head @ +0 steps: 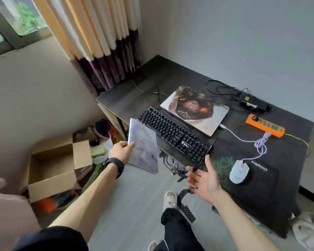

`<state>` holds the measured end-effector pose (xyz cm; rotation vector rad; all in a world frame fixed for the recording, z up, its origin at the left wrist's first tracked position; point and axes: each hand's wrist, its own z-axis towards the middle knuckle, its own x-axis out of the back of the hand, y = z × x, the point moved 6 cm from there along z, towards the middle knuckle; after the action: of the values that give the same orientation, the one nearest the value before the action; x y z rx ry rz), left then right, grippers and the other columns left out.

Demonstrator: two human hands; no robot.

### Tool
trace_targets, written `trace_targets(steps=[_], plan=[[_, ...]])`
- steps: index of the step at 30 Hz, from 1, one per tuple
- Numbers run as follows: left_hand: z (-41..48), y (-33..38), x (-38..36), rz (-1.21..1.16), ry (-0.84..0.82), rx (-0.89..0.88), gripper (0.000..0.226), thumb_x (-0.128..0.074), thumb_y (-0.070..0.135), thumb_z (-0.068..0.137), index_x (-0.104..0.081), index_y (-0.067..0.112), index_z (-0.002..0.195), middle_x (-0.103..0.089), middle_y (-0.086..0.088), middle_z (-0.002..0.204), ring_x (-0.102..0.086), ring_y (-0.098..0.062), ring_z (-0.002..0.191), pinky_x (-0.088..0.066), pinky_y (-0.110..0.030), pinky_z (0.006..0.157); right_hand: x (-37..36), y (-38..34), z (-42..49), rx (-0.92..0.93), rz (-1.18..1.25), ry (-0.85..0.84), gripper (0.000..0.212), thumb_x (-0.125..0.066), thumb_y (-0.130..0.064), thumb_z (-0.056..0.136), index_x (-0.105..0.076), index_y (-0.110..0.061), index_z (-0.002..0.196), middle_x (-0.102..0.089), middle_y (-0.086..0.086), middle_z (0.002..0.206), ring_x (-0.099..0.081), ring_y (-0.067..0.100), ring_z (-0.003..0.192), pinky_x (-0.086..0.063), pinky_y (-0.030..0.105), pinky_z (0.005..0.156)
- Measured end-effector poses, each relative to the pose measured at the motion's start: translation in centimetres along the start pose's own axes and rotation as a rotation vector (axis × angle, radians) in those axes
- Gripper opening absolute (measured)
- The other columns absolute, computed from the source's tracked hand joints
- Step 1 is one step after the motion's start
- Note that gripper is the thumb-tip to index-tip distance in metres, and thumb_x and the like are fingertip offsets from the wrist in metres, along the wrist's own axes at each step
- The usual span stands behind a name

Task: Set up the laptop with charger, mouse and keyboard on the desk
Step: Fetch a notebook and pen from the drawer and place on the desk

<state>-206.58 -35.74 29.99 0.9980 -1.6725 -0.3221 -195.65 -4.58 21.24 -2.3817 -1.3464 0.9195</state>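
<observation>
L hand (121,151): booklet (143,147); R hand (205,180): pen (196,168)

The left hand (122,151) wears a thin ring (121,142), its wrist a black band (114,166); black trousers (176,230), pale slippers (169,198), bare forearms.

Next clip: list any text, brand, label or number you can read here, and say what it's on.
Nothing reads for certain.
Keyboard: white logo mark below the keys, letters too blurred.
Mouse pad: a white word, upside down and blurred, unreadable.
Power adapter: yellow-green label, too small.
Booklet in the left hand and pen in the right hand: no text visible.
</observation>
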Motion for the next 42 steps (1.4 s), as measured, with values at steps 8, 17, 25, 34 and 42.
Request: trace_targets(steps=[8, 17, 25, 34, 42], plan=[[15.4, 4.7, 7.9, 0.044, 0.134, 0.054, 0.03, -0.056, 0.041, 0.092, -0.068, 0.014, 0.087, -0.065, -0.006, 0.084, -0.059, -0.028, 0.083, -0.04, -0.032, 0.067, -14.3, -11.8, 10.8, -0.172, 0.176, -0.354, 0.106, -0.05, -0.092, 0.069, -0.066, -0.004, 0.125, -0.064, 0.008, 0.089, -0.06, 0.024, 0.077, -0.041, 0.036, 0.071], [32.5, 5.2, 13.3, 0.153, 0.083, 0.072, 0.034, -0.056, 0.044, 0.092, -0.067, 0.012, 0.088, -0.065, -0.009, 0.087, -0.059, -0.032, 0.088, -0.049, -0.037, 0.08, -24.1, -17.8, 21.0, -0.253, 0.195, -0.355, 0.099, -0.052, -0.085, 0.075, -0.065, -0.001, 0.126, -0.062, 0.009, 0.09, -0.057, 0.026, 0.078, -0.041, 0.038, 0.071], [48.5, 4.5, 10.8, 0.223, -0.294, 0.011, 0.034, -0.059, 0.046, 0.092, -0.067, 0.014, 0.092, -0.065, -0.006, 0.088, -0.059, -0.025, 0.084, -0.046, -0.031, 0.076, -30.8, -18.5, 30.1, -0.243, 0.379, -0.151, 0.093, -0.052, -0.078, 0.08, -0.063, -0.001, 0.132, -0.064, 0.008, 0.095, -0.06, 0.024, 0.079, -0.042, 0.034, 0.072], [58.0, 2.3, 7.2, 0.33, -0.558, 0.061, 0.038, -0.059, 0.054, 0.089, -0.063, 0.016, 0.092, -0.065, -0.005, 0.096, -0.06, -0.025, 0.091, -0.041, -0.027, 0.077, -36.7, -17.4, 35.9, -0.289, 0.479, 0.073, 0.081, -0.037, -0.066, 0.095, -0.058, 0.001, 0.135, -0.07, 0.01, 0.118, -0.063, 0.027, 0.098, -0.048, 0.036, 0.078], [60.3, 1.9, 4.5, 0.454, -0.548, 0.017, 0.039, -0.058, 0.044, 0.092, -0.063, 0.017, 0.119, -0.065, -0.011, 0.12, -0.059, -0.033, 0.111, -0.043, -0.032, 0.089, -36.5, -17.0, 39.6, -0.328, 0.493, 0.205, 0.08, -0.031, -0.066, 0.098, -0.056, 0.001, 0.132, -0.071, 0.012, 0.124, -0.06, 0.027, 0.121, -0.047, 0.038, 0.093]])
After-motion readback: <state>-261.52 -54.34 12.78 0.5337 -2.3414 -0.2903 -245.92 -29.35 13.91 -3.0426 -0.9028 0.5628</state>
